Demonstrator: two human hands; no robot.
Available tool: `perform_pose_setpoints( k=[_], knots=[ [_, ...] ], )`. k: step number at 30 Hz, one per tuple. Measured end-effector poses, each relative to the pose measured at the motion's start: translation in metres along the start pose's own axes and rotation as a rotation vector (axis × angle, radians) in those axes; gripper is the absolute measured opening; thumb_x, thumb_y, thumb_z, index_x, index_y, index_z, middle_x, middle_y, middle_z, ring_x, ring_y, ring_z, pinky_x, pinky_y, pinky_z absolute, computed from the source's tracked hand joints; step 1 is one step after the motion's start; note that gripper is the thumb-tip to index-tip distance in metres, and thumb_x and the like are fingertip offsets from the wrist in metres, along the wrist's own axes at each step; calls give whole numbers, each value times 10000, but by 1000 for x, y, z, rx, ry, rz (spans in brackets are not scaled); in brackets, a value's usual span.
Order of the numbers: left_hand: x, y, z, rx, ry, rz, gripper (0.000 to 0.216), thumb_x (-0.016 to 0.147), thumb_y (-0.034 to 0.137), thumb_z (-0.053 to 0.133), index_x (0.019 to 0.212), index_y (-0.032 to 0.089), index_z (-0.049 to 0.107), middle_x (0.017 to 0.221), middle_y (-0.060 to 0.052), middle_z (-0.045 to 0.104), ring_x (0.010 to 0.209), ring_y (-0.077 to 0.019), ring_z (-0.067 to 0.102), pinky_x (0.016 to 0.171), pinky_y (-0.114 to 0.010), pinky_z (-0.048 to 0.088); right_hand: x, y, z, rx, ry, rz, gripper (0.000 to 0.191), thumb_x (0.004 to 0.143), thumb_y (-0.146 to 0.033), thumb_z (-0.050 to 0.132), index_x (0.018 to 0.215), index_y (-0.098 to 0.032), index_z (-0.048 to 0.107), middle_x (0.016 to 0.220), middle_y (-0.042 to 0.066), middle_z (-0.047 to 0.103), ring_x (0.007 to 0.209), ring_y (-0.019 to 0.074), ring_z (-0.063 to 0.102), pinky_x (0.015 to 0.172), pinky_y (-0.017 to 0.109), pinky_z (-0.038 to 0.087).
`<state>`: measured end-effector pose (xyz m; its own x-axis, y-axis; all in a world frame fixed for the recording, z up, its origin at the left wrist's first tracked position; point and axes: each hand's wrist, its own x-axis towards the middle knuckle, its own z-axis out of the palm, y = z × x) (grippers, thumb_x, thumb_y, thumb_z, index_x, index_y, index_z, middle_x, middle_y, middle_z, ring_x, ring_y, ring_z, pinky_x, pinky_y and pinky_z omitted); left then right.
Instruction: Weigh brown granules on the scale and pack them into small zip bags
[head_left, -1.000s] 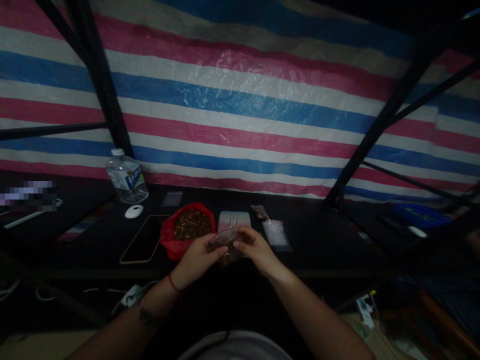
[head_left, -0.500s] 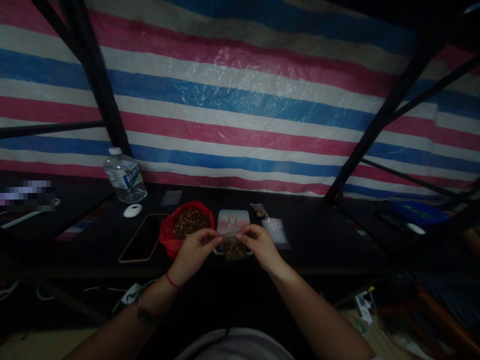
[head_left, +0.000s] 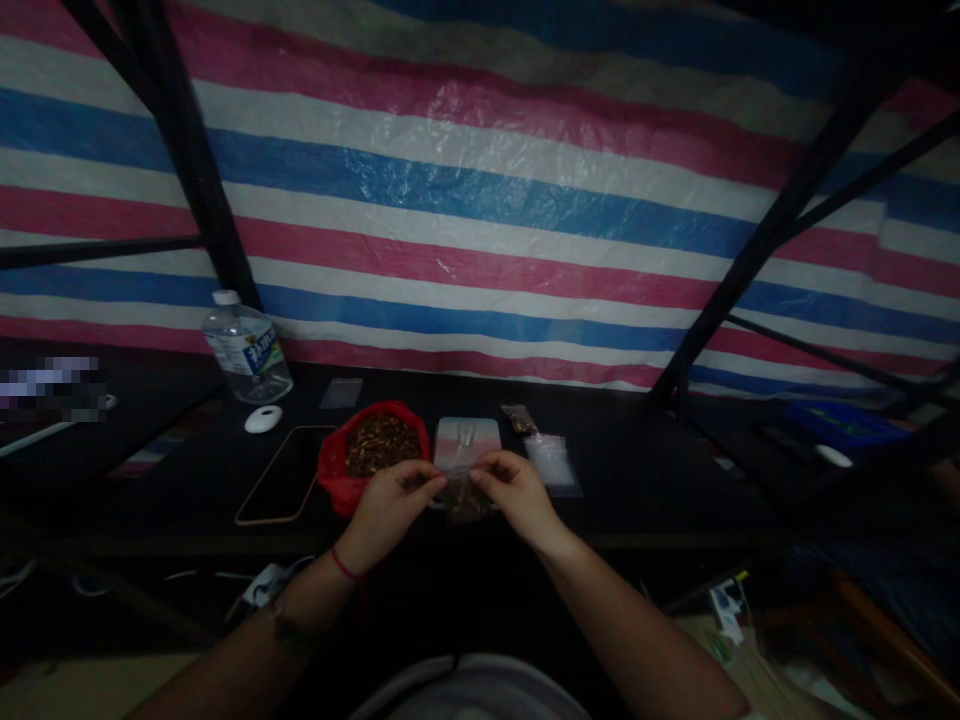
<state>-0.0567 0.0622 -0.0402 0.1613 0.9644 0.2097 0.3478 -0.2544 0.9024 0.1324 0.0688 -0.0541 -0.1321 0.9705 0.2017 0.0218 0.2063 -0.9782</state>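
Note:
My left hand (head_left: pixel 390 505) and my right hand (head_left: pixel 514 495) both pinch the top edge of a small clear plastic bag (head_left: pixel 465 497) holding dark brown bits, just above the front edge of the dark table (head_left: pixel 637 500). A red plastic bag (head_left: pixel 371 450) open on a heap of the same brown bits sits just behind my left hand. A small flat scale (head_left: pixel 466 442) lies behind the held bag.
A stack of empty clear bags (head_left: pixel 553 462) and a filled small bag (head_left: pixel 519 419) lie right of the scale. A phone (head_left: pixel 281 487), a white round object (head_left: pixel 263 418), a water bottle (head_left: pixel 246 350) and another clear bag (head_left: pixel 341 393) stand to the left. A striped tarp (head_left: pixel 480 200) hangs behind.
The held bag went from bunched between my hands to hanging upright with its top edge stretched between both pinches. My hands have since drawn slightly closer together.

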Motion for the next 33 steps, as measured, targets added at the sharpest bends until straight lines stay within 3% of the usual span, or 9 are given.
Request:
perform_pose_setpoints(
  k=[3, 9, 15, 26, 30, 33],
  knots=[
    [-2, 0, 1, -4, -14, 17, 249, 743, 397, 601, 751, 158, 669, 747, -35, 702, 697, -169, 635, 646, -256, 498, -1, 0, 0, -111, -58, -10, 199, 726, -364, 685, 756, -167, 683, 696, 25, 672, 628, 145, 600, 602, 250, 464],
    [-5, -5, 3, 39, -34, 77, 234, 783, 379, 584, 802, 167, 680, 780, -31, 704, 712, -162, 635, 660, -250, 493, -4, 2, 2, -220, -4, -68, 172, 745, -344, 666, 773, -176, 693, 731, 32, 688, 651, 151, 614, 605, 254, 474],
    [-8, -7, 6, 46, -36, 107, 211, 788, 353, 579, 790, 166, 677, 778, -39, 701, 722, -163, 632, 668, -244, 485, -8, -1, 8, -215, -41, -52, 142, 734, -313, 674, 767, -183, 721, 719, 40, 705, 652, 170, 639, 607, 267, 487],
    [-7, 1, 1, 220, -92, 196, 177, 789, 314, 562, 744, 191, 682, 753, -24, 704, 713, -157, 636, 690, -241, 477, -7, -3, 10, -230, -98, -154, 97, 730, -288, 687, 696, -198, 707, 748, 37, 683, 695, 162, 618, 654, 267, 467],
    [-6, -7, 3, 201, 2, 212, 195, 798, 346, 569, 791, 199, 695, 815, -30, 720, 776, -170, 651, 725, -252, 486, -4, -2, 5, -232, -81, -166, 148, 766, -329, 659, 713, -200, 708, 752, 37, 675, 724, 169, 614, 686, 276, 459],
    [-2, -15, 2, 173, 76, 170, 234, 812, 378, 555, 830, 190, 694, 841, -36, 723, 783, -172, 655, 728, -254, 493, 5, 2, -8, -219, 12, -165, 206, 800, -363, 608, 725, -197, 704, 763, 35, 672, 751, 176, 605, 715, 287, 450]
  ],
)
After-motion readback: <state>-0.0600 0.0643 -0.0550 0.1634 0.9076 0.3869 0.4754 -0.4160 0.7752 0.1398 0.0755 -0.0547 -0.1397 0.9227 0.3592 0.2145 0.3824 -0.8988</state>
